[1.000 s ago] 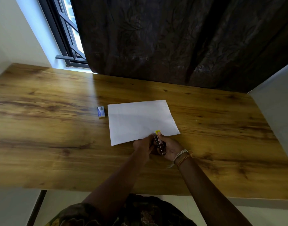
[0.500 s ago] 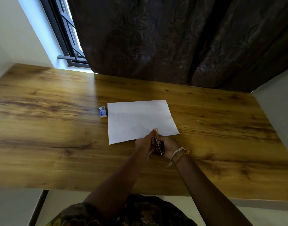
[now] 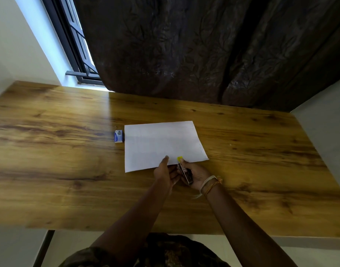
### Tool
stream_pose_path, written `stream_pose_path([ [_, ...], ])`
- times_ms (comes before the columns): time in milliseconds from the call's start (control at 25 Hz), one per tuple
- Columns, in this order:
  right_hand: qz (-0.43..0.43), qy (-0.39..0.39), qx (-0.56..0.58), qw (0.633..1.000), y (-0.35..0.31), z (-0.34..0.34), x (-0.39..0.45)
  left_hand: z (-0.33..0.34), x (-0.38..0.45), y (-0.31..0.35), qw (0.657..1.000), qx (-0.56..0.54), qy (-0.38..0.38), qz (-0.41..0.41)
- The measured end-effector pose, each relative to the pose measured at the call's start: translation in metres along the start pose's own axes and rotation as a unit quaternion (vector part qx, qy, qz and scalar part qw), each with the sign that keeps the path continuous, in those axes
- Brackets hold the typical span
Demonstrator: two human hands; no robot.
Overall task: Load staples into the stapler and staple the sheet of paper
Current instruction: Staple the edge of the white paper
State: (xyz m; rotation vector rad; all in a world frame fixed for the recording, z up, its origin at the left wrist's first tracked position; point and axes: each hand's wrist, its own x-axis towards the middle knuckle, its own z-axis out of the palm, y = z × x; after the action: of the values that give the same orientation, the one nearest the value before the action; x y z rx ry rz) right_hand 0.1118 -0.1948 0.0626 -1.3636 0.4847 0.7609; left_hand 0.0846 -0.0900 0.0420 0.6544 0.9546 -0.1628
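Observation:
A white sheet of paper lies flat on the wooden table. My right hand holds a small dark stapler with a yellow tip at the sheet's near edge. My left hand is beside it, fingers touching the stapler's left side and a fingertip resting on the paper's edge. A small blue-and-white staple box sits just left of the sheet's far left corner.
A dark curtain hangs behind the table, with a window at the back left. A grey wall borders the table's right side. Bare wood stretches left and right of the sheet.
The stapler's yellow tip, covered by my left fingers half a second ago, shows again at the paper's near edge. Both hands stay at the same spot.

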Motion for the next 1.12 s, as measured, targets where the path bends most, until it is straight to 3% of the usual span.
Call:
stream_pose_path([
  [560, 0.004, -0.012, 0.081, 0.997, 0.006, 0.006, -0.005, 0.001, 0.002, -0.007, 0.997, 0.003, 0.062, 0.049],
  [800, -0.027, 0.026, 0.028, 0.999, 0.009, 0.012, -0.002, -0.001, 0.000, -0.006, 0.997, 0.007, 0.053, 0.048],
  [960, -0.084, 0.080, -0.094, 0.989, 0.013, 0.024, 0.000, 0.000, -0.001, -0.005, 0.998, 0.014, 0.040, 0.048],
  [1120, -0.118, 0.118, -0.085, 0.982, 0.020, 0.029, 0.000, -0.001, -0.001, -0.005, 0.997, 0.023, 0.048, 0.051],
])
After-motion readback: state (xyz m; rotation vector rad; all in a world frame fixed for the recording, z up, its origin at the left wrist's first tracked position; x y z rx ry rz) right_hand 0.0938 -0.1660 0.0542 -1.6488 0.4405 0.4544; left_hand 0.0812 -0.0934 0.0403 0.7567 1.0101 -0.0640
